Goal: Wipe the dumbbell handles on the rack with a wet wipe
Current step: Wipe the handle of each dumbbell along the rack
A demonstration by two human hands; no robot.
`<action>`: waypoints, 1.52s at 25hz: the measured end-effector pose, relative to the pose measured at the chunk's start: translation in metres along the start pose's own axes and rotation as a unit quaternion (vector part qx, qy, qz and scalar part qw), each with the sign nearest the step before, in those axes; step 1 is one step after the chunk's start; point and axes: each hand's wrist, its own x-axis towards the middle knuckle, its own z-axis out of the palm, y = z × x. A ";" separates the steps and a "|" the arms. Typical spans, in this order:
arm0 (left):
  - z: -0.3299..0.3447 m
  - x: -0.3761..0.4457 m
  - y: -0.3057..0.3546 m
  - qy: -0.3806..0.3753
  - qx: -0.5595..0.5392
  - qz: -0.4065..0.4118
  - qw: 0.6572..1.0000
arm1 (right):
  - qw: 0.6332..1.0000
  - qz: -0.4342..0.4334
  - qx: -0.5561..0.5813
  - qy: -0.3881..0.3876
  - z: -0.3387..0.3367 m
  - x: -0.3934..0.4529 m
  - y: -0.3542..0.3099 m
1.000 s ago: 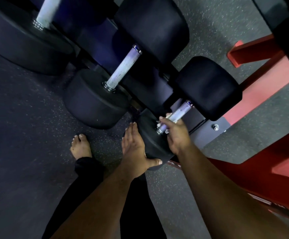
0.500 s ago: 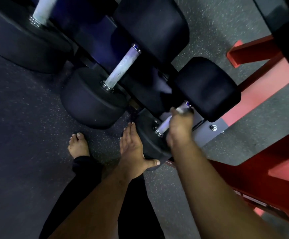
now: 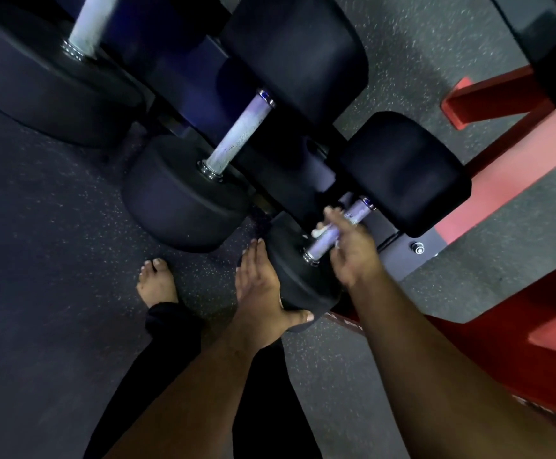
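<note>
A: Right hand (image 3: pixel 352 250) has slid back down the handle (image 3: pixel 339 230), grip curled round the wipe (image 3: pixel 323 230) at the rack's end.

B: Left hand (image 3: pixel 260 289), fingers flat, steadies the dumbbell (image 3: pixel 299 286). If it slips, the weight could roll.

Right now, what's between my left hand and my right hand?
In the head view, the near black rubber head of the smallest dumbbell sits between them: left hand rests flat against it, right hand holds a white wet wipe on its metal handle.
</note>
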 end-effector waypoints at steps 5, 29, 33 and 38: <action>-0.001 0.000 0.001 -0.004 0.001 -0.008 1.000 | 0.997 -0.048 -0.064 -0.019 -0.010 -0.004 0.010; 0.006 0.002 -0.008 -0.033 -0.009 0.010 0.999 | 0.282 -0.465 -0.829 -0.130 -0.021 -0.019 -0.046; 0.006 0.002 -0.008 -0.040 0.002 0.007 0.999 | 0.176 -0.396 -0.883 -0.180 -0.047 -0.038 -0.012; 0.008 0.004 -0.009 -0.040 -0.002 0.008 0.999 | 0.256 -0.405 -0.878 -0.009 -0.038 -0.029 -0.023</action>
